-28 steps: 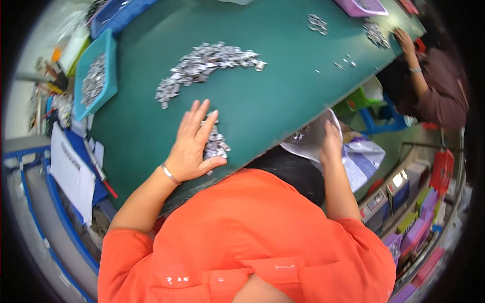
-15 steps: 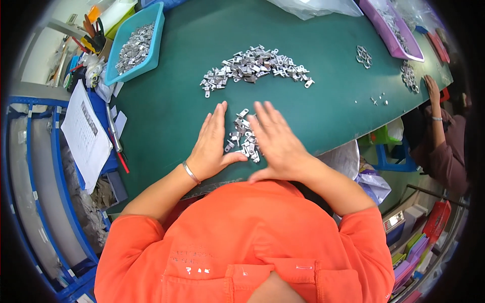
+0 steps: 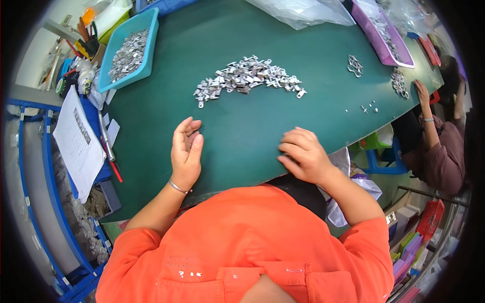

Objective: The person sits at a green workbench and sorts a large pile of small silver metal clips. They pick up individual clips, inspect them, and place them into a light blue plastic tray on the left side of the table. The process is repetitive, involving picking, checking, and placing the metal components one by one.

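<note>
Right now both hands rest at the near edge of the green table (image 3: 242,136): left hand (image 3: 186,154) on its edge, palm inward, fingers loosely curled and holding nothing visible; right hand (image 3: 303,154) curled knuckles-up at the rim, and whether it cups anything I cannot tell. Up at twelve o'clock lies the heap of small metal parts (image 3: 247,78), well apart from both. Judging it, pulling a modest batch with flat palms would keep strays off the edge

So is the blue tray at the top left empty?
No, the blue tray holds a heap of small silvery metal parts, much like the pile of metal parts lying loose on the green table.
</note>
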The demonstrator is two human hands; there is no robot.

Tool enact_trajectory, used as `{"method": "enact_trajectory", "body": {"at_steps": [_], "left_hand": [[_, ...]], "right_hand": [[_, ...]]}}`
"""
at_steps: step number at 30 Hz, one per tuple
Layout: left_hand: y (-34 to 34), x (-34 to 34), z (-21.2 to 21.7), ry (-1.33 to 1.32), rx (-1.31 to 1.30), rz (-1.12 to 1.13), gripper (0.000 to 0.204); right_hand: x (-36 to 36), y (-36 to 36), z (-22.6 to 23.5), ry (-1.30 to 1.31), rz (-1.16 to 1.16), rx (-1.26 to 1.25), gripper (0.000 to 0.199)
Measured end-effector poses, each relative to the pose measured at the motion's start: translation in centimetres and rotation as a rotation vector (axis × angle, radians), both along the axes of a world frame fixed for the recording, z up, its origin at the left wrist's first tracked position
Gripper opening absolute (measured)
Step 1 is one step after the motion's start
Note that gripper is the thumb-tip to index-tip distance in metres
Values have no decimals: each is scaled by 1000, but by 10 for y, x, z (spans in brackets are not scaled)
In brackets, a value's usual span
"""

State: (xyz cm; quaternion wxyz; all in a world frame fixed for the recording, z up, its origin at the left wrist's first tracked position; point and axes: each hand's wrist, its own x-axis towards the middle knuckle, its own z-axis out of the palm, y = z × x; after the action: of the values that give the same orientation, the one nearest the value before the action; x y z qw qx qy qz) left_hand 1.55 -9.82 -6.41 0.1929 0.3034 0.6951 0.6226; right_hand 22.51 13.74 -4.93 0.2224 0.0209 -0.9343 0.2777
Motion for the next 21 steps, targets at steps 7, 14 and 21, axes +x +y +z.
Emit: {"method": "enact_trajectory", "body": {"at_steps": [7,14,21], "left_hand": [[29,-28,-10,158,-60,127,51],[97,-92,-16,385,-272,120,52],[128,-14,8,763,-311,-168,47]], "right_hand": [[106,25,-20,52,-232,103,24],[75,34,-9,242,-445,98,20],[-53,48,-21,-7,-462,-36,48]]}}
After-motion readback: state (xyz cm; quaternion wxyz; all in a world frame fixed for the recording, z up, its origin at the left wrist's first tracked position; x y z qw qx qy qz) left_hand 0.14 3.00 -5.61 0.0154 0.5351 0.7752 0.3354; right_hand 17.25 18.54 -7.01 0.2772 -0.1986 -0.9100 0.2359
